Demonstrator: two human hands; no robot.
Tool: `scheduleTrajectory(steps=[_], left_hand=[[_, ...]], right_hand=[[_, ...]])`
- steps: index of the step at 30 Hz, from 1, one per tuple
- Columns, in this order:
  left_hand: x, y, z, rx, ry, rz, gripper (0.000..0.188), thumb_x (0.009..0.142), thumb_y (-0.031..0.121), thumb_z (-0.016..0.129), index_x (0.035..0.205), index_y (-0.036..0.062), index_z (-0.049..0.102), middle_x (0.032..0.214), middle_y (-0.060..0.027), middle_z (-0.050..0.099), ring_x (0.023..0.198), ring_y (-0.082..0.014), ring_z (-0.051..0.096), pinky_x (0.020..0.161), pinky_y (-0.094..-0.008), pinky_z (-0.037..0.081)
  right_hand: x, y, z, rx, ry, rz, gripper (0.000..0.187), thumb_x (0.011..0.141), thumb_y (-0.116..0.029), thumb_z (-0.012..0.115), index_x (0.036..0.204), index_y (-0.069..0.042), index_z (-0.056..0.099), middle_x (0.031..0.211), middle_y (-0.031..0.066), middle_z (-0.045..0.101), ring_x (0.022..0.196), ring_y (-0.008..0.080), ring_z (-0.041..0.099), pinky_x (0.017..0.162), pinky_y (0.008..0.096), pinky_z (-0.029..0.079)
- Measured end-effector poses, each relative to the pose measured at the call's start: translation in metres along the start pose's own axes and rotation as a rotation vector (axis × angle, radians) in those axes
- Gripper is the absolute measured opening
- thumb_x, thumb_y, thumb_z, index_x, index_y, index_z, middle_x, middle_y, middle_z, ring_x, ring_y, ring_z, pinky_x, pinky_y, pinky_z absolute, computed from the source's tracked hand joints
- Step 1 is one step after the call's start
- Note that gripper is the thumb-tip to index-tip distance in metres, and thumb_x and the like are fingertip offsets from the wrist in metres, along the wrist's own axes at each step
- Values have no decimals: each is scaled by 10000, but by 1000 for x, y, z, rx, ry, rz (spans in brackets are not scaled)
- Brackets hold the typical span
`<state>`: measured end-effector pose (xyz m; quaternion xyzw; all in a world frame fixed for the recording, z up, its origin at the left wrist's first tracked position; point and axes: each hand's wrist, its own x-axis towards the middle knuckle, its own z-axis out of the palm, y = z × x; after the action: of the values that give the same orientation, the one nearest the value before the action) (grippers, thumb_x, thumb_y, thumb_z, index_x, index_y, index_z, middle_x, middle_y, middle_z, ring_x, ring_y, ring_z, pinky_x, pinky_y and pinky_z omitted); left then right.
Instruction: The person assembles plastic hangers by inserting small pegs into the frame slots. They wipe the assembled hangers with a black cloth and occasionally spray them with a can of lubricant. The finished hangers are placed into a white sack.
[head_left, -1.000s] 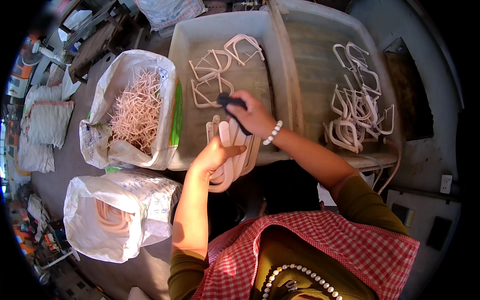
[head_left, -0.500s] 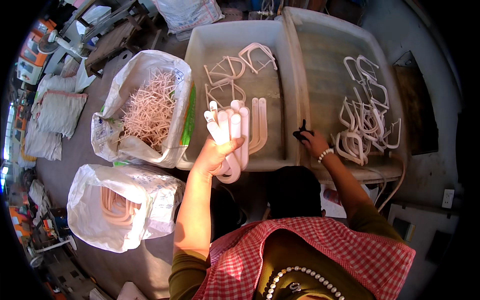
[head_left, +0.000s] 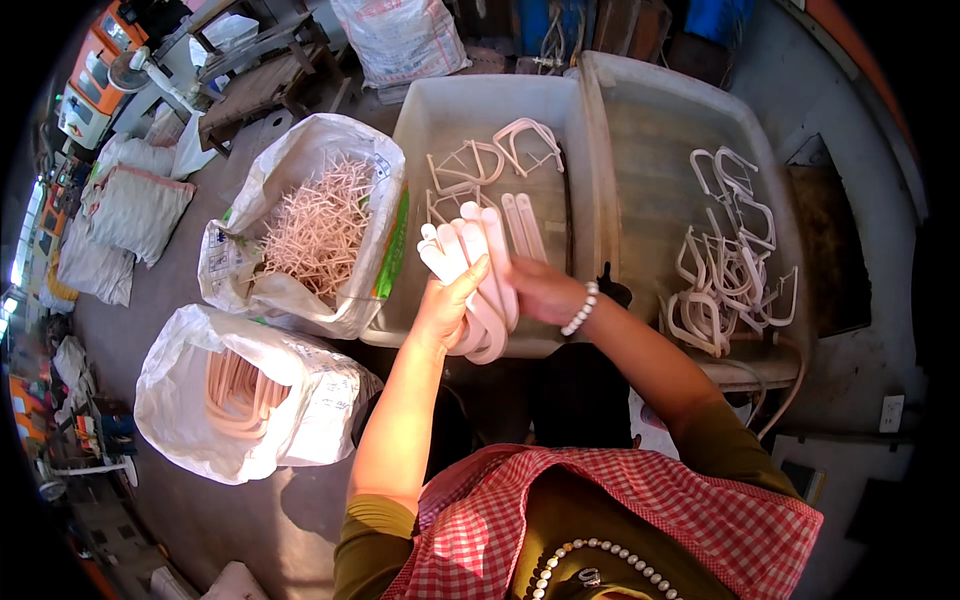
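Note:
A bundle of pale pink U-shaped plastic pieces (head_left: 482,290) is held upright in my left hand (head_left: 447,312), the thumb across its front and the curved ends hanging below. My right hand (head_left: 542,292) is closed against the right side of the bundle, its fingertips partly hidden. Beside my right wrist, a small black hand tool (head_left: 610,284) lies on the rim between two bins; its kind is hard to make out. Behind the bundle, two more straight-legged pieces (head_left: 522,225) lie in the left bin (head_left: 425,112).
Pink frames with thin runners (head_left: 528,143) lie in the left bin; several more (head_left: 725,275) pile up in the right bin (head_left: 650,130). A white sack (head_left: 385,165) holds thin pink scraps (head_left: 320,225). Nearer stands a sack (head_left: 320,420) with curved pieces (head_left: 238,395).
My right hand has let go of the black tool on the rim and moved left onto the bundle. The bundle has shifted slightly right in the picture.

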<state>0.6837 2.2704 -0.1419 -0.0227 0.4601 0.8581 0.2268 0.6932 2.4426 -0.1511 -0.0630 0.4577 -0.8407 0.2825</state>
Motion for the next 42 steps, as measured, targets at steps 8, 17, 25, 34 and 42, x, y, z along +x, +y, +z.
scheduleTrajectory(steps=[8, 17, 25, 34, 42], left_hand=[[-17, 9, -3, -70, 56, 107, 401, 893, 197, 627, 1236, 26, 512, 1122, -71, 585, 1015, -177, 573, 844, -325, 471], [-43, 33, -5, -212, 3, 253, 386, 929, 183, 564, 1268, 34, 459, 1165, -93, 564, 1020, -214, 583, 838, -344, 496], [-96, 74, -7, -97, 94, 402, 410, 917, 228, 581, 1244, 13, 459, 1041, -136, 609, 928, -239, 621, 818, -366, 518], [-184, 112, 1, 175, 256, 397, 219, 914, 216, 589, 1009, 22, 552, 739, -21, 529, 602, -106, 504, 541, -260, 430], [-220, 102, 15, 371, 290, 344, 134, 903, 155, 581, 872, 25, 571, 682, -14, 526, 575, -106, 509, 515, -241, 423]], right_hand=[[14, 4, 19, -142, -117, 45, 534, 864, -255, 668, 1279, 0, 451, 1206, 71, 550, 1088, 145, 540, 931, 305, 436], [9, -9, 52, -222, 13, -77, 338, 806, -110, 669, 1110, -6, 564, 988, 45, 629, 877, 116, 604, 804, 275, 484], [17, -10, 101, -256, -45, -185, 344, 814, -63, 645, 1130, -1, 523, 958, 52, 624, 864, 126, 612, 771, 287, 505], [23, -48, 182, -430, -60, -324, 367, 754, -86, 720, 1045, -18, 508, 763, 32, 570, 629, 97, 558, 568, 252, 472], [12, -60, 232, -562, -189, -389, 447, 699, -171, 805, 1016, -16, 531, 791, 6, 576, 653, 70, 552, 577, 227, 460]])
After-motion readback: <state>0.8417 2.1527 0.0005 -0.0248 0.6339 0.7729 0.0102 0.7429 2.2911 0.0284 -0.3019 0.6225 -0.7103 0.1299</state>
